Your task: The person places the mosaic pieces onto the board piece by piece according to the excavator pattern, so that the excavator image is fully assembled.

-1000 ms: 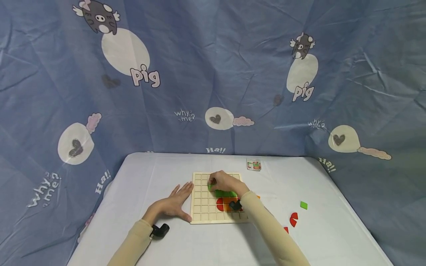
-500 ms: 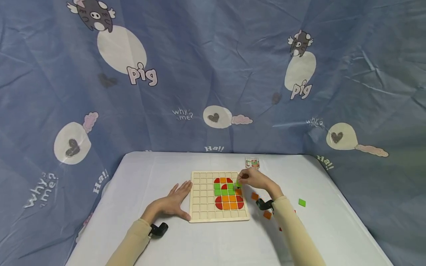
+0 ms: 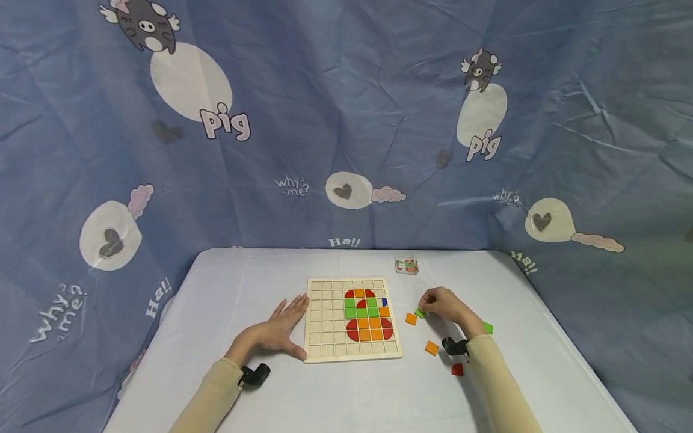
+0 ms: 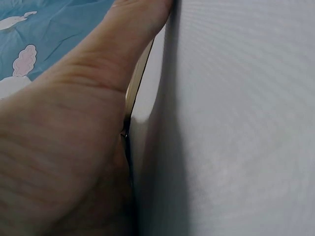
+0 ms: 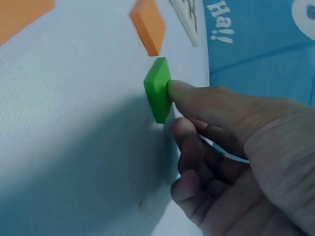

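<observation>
My right hand [image 3: 445,304] is over the table to the right of the wooden grid board [image 3: 325,340]. Between thumb and finger it pinches the corner of a green square tile [image 5: 158,93], which is down close to the cloth. The other fingers are curled under. Spread out at the board's left edge, my left hand [image 3: 275,332] rests with fingertips and thumb against the frame. Red, orange and green tiles [image 3: 372,312] fill several cells on the board's right half, with a small blue piece [image 3: 384,302] near its right edge.
Loose orange tiles, one close to the board [image 3: 411,319] and one nearer me [image 3: 431,348], lie on the white table. A red piece [image 3: 457,370] and another green tile [image 3: 488,328] lie near the right forearm. A small pattern card [image 3: 406,264] is at the back.
My right hand has moved right, from over the board to the table beside it, carrying a green tile. The blue piece on the board now shows. My left hand keeps its place.
</observation>
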A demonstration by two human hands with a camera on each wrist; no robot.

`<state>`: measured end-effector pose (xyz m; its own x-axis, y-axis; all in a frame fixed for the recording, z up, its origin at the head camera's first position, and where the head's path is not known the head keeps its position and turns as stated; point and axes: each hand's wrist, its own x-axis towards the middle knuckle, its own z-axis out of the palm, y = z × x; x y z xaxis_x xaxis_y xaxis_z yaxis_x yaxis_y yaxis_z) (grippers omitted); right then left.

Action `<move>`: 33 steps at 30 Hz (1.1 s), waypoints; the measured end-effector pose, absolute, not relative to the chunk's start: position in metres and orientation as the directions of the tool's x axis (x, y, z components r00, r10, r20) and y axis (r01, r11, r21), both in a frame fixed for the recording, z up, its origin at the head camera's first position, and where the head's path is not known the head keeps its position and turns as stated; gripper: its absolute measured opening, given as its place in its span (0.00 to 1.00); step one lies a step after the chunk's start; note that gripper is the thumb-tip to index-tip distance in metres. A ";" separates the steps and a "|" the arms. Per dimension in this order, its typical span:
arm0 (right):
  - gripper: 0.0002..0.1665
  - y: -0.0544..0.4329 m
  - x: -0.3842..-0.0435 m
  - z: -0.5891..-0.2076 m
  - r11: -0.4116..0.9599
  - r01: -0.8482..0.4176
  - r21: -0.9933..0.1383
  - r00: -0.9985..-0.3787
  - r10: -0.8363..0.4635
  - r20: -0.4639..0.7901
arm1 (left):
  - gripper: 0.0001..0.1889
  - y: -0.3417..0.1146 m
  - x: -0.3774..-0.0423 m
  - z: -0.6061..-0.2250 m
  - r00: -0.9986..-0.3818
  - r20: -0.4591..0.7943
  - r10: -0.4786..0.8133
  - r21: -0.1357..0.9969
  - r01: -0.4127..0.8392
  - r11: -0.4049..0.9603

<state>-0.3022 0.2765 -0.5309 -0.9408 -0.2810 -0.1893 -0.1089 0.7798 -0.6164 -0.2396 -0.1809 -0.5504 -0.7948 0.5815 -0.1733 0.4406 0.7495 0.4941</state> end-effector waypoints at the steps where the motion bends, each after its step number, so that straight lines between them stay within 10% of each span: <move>1: 0.04 0.275 -0.302 -0.530 0.786 -0.109 -0.609 -0.944 -0.275 -0.185 | 0.73 -0.181 -0.240 -0.550 -0.795 -0.173 0.581 0.493 0.441 0.750; 33: 0.14 0.173 -0.292 -0.513 0.729 -0.437 -0.526 -0.861 -0.508 0.011 | 0.73 -0.182 -0.242 -0.554 -0.796 -0.185 0.577 0.496 0.431 0.754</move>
<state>-0.2923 0.1735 -0.5127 -0.8612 -0.5082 0.0111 -0.4372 0.7293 -0.5263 -0.2421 -0.1816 -0.5539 -0.7957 0.5768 -0.1851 0.4309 0.7537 0.4963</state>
